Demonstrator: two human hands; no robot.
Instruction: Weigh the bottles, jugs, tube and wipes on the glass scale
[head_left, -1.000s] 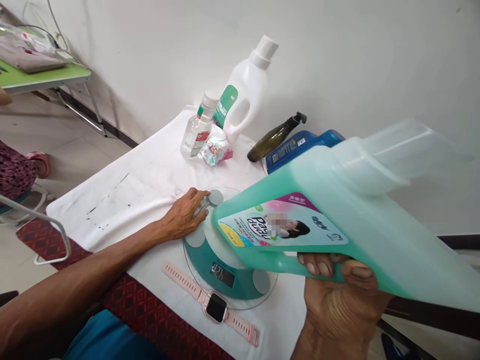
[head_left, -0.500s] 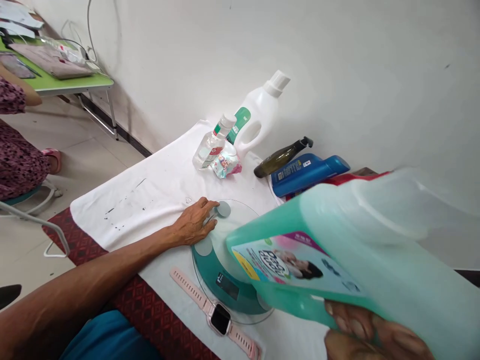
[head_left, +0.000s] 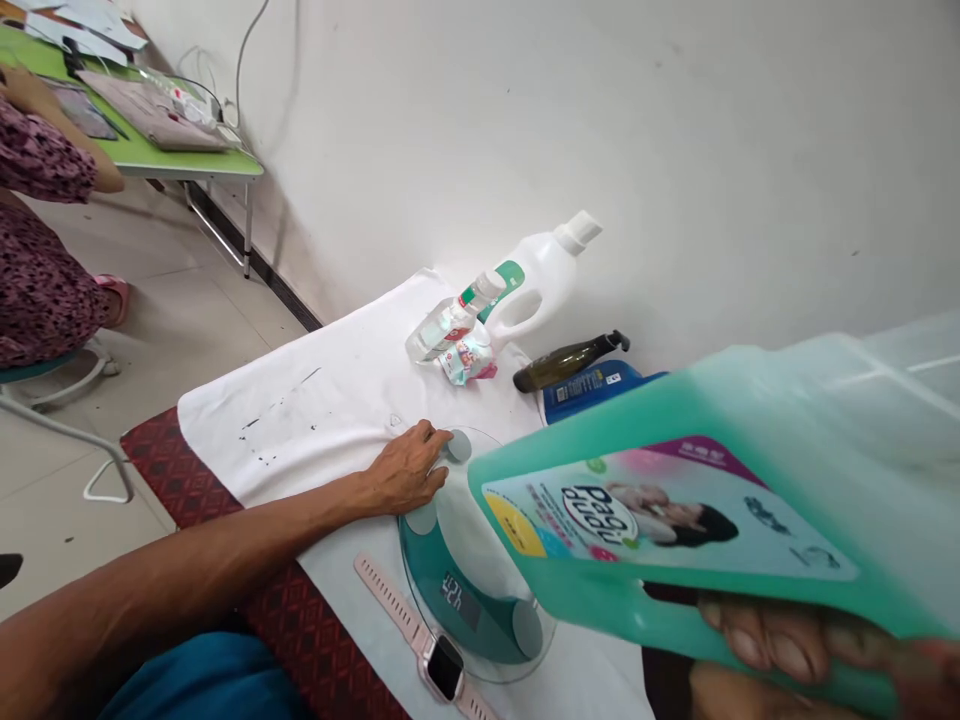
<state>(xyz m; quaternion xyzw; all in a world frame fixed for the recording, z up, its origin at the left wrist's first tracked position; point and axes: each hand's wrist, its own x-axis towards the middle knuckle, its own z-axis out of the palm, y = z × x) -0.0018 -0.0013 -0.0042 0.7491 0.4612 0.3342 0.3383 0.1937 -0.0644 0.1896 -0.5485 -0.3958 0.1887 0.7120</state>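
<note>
My right hand (head_left: 799,645), partly cut off at the lower right, grips the handle of a large translucent detergent bottle (head_left: 675,510) with green liquid in it. The bottle is tilted, its base toward the scale and its top to the right; whether the base touches the glass, I cannot tell. Below it lies a round glass scale (head_left: 480,590) with a teal band and lit digits. My left hand (head_left: 409,468) rests on the scale's far-left edge, thumb and fingers apart. A pink-strapped smartwatch (head_left: 444,668) lies by the near edge of the scale.
Behind the scale stand a clear bottle (head_left: 450,325), a small wipes pack (head_left: 466,358) and a white handled bottle (head_left: 540,280). A dark pump bottle (head_left: 566,362) and a blue bottle (head_left: 585,392) lie near the wall. Another person's arm (head_left: 56,150) is at a green table (head_left: 180,157).
The view has swung, moving the scene down and right. The detergent bottle and my right hand have shifted rightward in the picture. My left hand stays at the scale's edge.
</note>
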